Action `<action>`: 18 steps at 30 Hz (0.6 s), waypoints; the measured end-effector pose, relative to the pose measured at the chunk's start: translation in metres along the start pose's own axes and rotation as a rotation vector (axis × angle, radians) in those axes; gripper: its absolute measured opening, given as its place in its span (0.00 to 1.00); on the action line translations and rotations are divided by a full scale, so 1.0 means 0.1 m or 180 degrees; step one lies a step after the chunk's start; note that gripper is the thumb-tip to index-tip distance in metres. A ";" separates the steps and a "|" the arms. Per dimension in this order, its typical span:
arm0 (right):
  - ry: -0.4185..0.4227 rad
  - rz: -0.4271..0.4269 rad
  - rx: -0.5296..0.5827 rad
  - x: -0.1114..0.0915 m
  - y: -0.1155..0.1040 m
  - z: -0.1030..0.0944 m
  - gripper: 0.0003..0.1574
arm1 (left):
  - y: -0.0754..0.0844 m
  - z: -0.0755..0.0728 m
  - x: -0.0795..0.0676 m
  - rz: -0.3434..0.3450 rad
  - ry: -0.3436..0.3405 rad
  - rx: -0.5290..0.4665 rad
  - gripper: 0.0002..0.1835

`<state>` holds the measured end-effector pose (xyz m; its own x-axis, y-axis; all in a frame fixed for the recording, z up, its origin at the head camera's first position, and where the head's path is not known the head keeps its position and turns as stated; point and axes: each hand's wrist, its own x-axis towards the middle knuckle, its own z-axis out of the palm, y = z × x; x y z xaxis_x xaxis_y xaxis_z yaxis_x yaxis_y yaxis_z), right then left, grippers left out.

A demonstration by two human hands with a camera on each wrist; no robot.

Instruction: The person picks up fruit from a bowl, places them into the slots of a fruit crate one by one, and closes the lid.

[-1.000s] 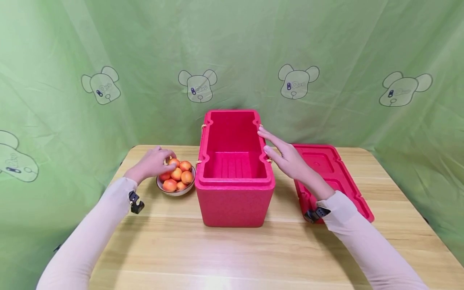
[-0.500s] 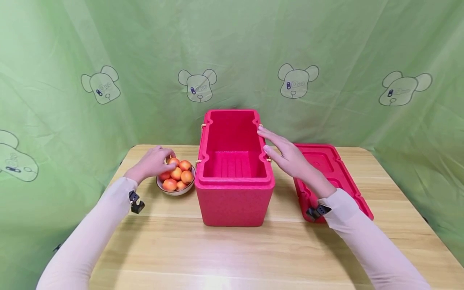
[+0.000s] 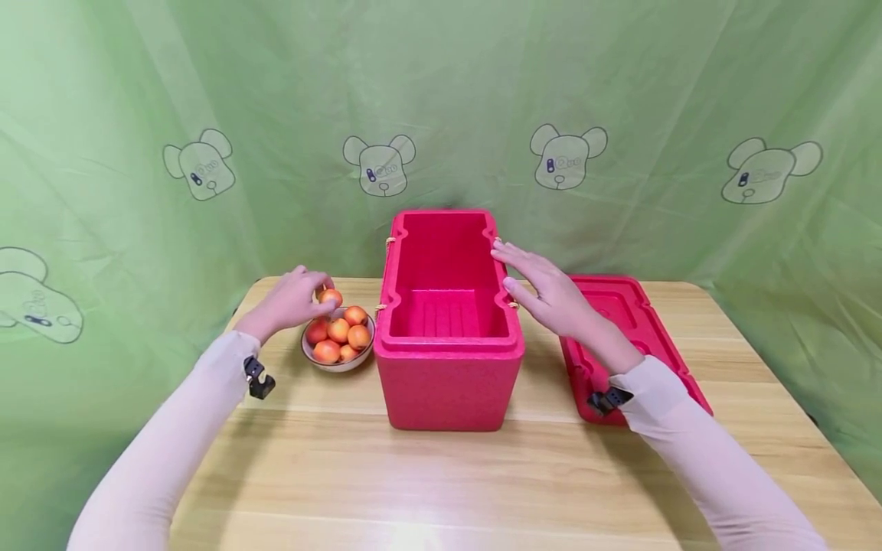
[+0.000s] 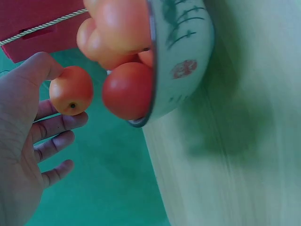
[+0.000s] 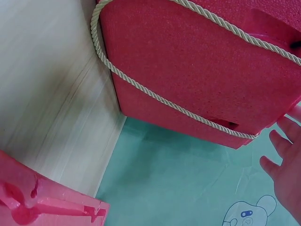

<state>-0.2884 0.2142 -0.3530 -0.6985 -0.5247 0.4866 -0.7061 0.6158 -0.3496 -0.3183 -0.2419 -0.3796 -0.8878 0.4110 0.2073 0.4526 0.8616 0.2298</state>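
Note:
My left hand [image 3: 291, 300] pinches a small, round orange-red fruit [image 4: 71, 89] between thumb and fingers, its dark dimple showing in the left wrist view. The fruit is raised at the far left side of a white bowl [image 3: 339, 367], where several more like it [image 3: 338, 330] lie heaped. Right of the bowl stands a deep red foam box [image 3: 451, 394] with its top uncovered and no contents showing inside. Along its right rim rests my right hand [image 3: 551, 300], fingers extended. A twisted cord [image 5: 162, 100] runs over the box's side in the right wrist view.
A red lid [image 3: 623, 289] with moulded recesses lies on the wooden table [image 3: 331, 459] to the right of the box, partly under the right forearm. Behind and at both sides hangs a green cloth [image 3: 468, 69] printed with bear heads.
My left hand has taken hold of one fruit and lifted it up from the heap in the bowl. The right hand stays at the box rim.

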 end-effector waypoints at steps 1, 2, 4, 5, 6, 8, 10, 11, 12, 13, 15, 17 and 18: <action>-0.0003 -0.0006 -0.0004 0.00 0.00 0.00 0.36 | 0.00 -0.02 0.01 0.0021 0.0013 0.0011 0.18; -0.0004 -0.0015 -0.0011 0.00 0.01 0.00 0.36 | 0.00 -0.04 0.02 0.0036 0.0026 0.0025 0.18; -0.0008 -0.0018 -0.0026 0.01 0.01 -0.01 0.36 | 0.01 -0.08 0.05 0.0056 0.0060 0.0048 0.17; -0.0009 -0.0018 -0.0030 0.01 0.02 -0.01 0.36 | 0.02 -0.11 0.06 0.0067 0.0075 0.0059 0.16; -0.0010 -0.0015 -0.0033 0.01 0.02 -0.01 0.36 | 0.03 -0.14 0.08 0.0076 0.0095 0.0072 0.16; -0.0011 -0.0013 -0.0033 0.02 0.02 -0.01 0.36 | 0.06 -0.20 0.11 0.0078 0.0147 0.0092 0.15; -0.0012 -0.0016 -0.0024 0.02 0.02 -0.01 0.36 | 0.09 -0.26 0.15 0.0081 0.0201 0.0100 0.14; -0.0012 -0.0022 -0.0018 0.02 0.02 -0.01 0.36 | 0.10 -0.29 0.17 0.0088 0.0231 0.0106 0.14; -0.0015 -0.0020 -0.0011 0.02 0.02 -0.01 0.36 | 0.12 -0.31 0.19 0.0088 0.0258 0.0113 0.14; -0.0018 -0.0017 -0.0005 0.02 0.02 0.00 0.36 | 0.13 -0.34 0.21 0.0087 0.0283 0.0112 0.15; -0.0017 -0.0020 0.0009 0.02 0.02 0.00 0.36 | 0.17 -0.40 0.24 0.0098 0.0319 0.0118 0.16; -0.0015 -0.0015 0.0020 0.01 0.02 0.00 0.36 | 0.22 -0.45 0.28 0.0110 0.0341 0.0114 0.17; -0.0015 -0.0015 0.0024 0.01 0.03 0.00 0.36 | 0.24 -0.48 0.30 0.0119 0.0353 0.0121 0.17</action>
<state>-0.2912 0.2150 -0.3538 -0.6958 -0.5303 0.4844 -0.7101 0.6091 -0.3533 -0.3298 -0.2232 -0.3220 -0.8546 0.4094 0.3194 0.4798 0.8578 0.1842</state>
